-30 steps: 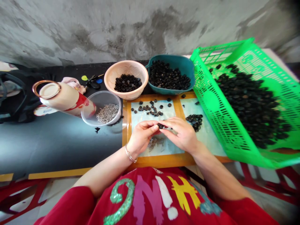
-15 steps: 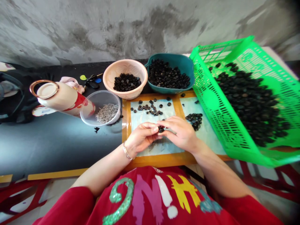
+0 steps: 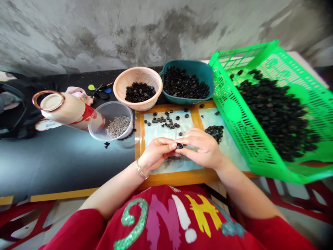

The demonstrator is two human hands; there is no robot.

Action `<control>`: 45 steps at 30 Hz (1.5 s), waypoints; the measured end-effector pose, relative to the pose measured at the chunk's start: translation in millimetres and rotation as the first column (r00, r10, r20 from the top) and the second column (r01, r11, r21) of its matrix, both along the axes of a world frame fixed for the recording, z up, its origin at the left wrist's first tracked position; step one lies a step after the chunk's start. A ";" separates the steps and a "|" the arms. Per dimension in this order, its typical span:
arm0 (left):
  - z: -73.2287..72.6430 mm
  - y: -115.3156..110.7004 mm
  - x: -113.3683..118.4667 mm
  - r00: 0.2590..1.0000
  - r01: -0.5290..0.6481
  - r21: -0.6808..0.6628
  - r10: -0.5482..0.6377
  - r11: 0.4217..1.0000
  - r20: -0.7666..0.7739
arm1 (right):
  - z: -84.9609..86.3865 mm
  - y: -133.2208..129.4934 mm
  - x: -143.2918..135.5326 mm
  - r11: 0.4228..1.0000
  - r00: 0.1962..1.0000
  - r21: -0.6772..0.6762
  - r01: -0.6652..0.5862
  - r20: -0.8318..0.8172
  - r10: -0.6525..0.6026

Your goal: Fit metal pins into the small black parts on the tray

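A small round black part (image 3: 179,146) sits between my two hands, above the taped pale blue sheet (image 3: 187,166). My left hand (image 3: 160,151) is closed, thumb and fingers pinching at the part's left side. From the right, my right hand (image 3: 201,147) grips the same part between its thumb and fingertips. Finer details of the part are too small to make out. Beyond my fingers lie loose black round parts (image 3: 166,120) in a scatter, and a pile of black rings (image 3: 214,133) rests to the right. Some thin metal pins (image 3: 168,161) show partly beneath my hands.
Along the back stand a clear tub of metal pins (image 3: 130,130), a pink bowl (image 3: 118,85) and a teal basin (image 3: 212,88) of black parts. A large green basket (image 3: 249,139) fills the right. A thermos (image 3: 74,109) and keys (image 3: 102,93) are at the left.
The black part has turned between my fingers and now shows a rounder face. My right hand has shifted slightly, uncovering a loose part behind it. The whole view has moved a little.
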State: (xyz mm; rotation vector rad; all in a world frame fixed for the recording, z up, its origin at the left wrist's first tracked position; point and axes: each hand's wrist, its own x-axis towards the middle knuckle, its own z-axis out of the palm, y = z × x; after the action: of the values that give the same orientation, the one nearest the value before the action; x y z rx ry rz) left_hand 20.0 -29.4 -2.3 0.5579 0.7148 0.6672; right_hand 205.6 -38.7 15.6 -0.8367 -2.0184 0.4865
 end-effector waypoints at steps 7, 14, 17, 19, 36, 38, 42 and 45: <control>-4.7 -2.2 1.3 0.983 -0.027 0.226 0.068 0.974 -0.173 | -2.7 0.9 0.8 0.998 0.998 0.046 0.040 0.047 -0.042; -7.2 -7.5 2.2 0.951 -0.021 0.423 0.149 0.906 -0.271 | -6.2 2.2 1.9 0.996 0.996 0.074 0.058 0.066 -0.063; -7.9 -8.0 3.6 0.937 0.025 0.460 0.140 0.887 -0.320 | -11.4 1.4 3.0 0.997 0.995 0.061 0.056 0.074 -0.060; -9.0 -7.8 4.5 0.935 0.036 0.460 0.132 0.887 -0.328 | -14.8 0.8 3.7 0.997 0.996 0.058 0.053 0.075 -0.057; -6.2 -10.7 8.5 0.960 -0.035 0.466 0.159 0.884 -0.229 | -18.9 -5.9 2.7 0.996 0.996 -0.044 0.077 -0.031 -0.079; -6.1 -9.7 7.7 0.969 -0.061 0.456 0.163 0.888 -0.186 | -18.5 -7.3 3.7 0.992 0.993 -0.088 0.089 -0.074 -0.095; -5.7 -5.3 2.7 0.972 -0.100 0.465 0.187 0.880 -0.145 | -18.9 -9.8 5.1 0.984 0.985 -0.130 0.119 -0.110 -0.133; -3.8 -3.1 0.5 0.955 -0.140 0.507 0.250 0.850 -0.157 | -20.8 -10.4 6.6 0.979 0.980 -0.153 0.137 -0.124 -0.156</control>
State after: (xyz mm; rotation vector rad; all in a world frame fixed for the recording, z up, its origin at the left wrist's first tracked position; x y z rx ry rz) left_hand 20.6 -32.4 -6.1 1.0521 0.8172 1.0037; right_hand 212.2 -49.0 -5.2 -1.0052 -1.7982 0.5934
